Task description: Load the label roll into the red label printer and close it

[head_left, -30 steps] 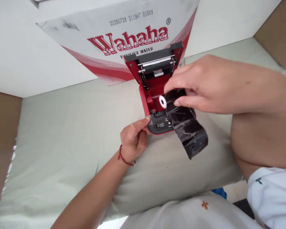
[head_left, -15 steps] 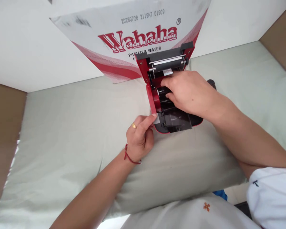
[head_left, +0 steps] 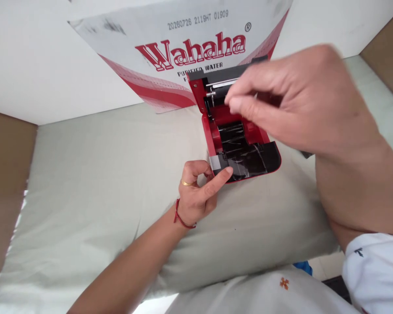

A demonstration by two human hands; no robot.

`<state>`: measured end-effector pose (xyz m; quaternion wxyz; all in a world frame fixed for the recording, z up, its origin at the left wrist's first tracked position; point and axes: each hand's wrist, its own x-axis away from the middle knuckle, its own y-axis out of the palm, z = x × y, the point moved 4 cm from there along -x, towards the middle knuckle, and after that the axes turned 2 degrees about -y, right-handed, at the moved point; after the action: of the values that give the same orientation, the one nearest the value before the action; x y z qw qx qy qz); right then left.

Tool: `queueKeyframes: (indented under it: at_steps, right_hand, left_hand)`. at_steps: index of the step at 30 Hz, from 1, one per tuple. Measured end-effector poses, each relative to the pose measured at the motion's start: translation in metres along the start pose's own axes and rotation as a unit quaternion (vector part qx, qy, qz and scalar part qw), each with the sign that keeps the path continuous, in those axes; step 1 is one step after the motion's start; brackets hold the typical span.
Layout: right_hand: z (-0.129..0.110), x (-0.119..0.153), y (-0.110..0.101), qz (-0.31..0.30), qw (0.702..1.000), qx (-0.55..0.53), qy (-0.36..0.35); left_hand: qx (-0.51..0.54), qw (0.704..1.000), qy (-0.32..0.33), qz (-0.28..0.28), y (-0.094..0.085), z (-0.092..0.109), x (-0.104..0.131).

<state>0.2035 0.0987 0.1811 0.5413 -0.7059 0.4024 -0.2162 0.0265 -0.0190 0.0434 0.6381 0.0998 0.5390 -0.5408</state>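
A red and black device [head_left: 212, 135] lies with its lid raised against the carton. Inside it sits a dark roll [head_left: 231, 133], and a glossy dark film [head_left: 249, 162] stretches from the roll over the front edge. My left hand [head_left: 199, 192] grips the device's front left corner, its thumb or finger resting on the film near a small grey patch [head_left: 215, 162]. Above the device my right hand [head_left: 291, 100] is raised, its thumb and index finger pinched together; anything between the fingertips is too small to make out. The raised lid is partly hidden behind it.
Behind the device stands a white and red carton [head_left: 170, 87] with printed lettering. Pale green cloth [head_left: 101, 174] covers the surface. Brown panels [head_left: 9, 174] stand at the left and right sides. A dark object peeks out below my right wrist.
My right hand has come up out of the device toward the camera, uncovering the roll. My left finger has moved right from the grey patch onto the film.
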Motion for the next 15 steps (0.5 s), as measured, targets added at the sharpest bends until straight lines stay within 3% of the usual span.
queueKeyframes:
  at_steps: [2,4,8,15]
  right_hand:
    - [0.003,0.001,-0.008,0.082,0.996,0.021,-0.006]
    - [0.006,-0.001,-0.005,0.091,0.994,0.057,-0.017]
    - [0.008,-0.007,0.008,0.005,0.996,0.085,-0.026]
    - [0.001,0.013,-0.007,-0.091,0.990,0.098,0.038]
  left_hand:
    - [0.002,1.000,0.008,0.001,0.000,0.000,0.000]
    - [0.001,1.000,0.009,-0.005,0.000,0.000,0.000]
    - [-0.008,1.000,0.009,-0.003,-0.001,0.000,0.000]
    - [-0.018,1.000,0.014,0.001,-0.002,0.002,-0.003]
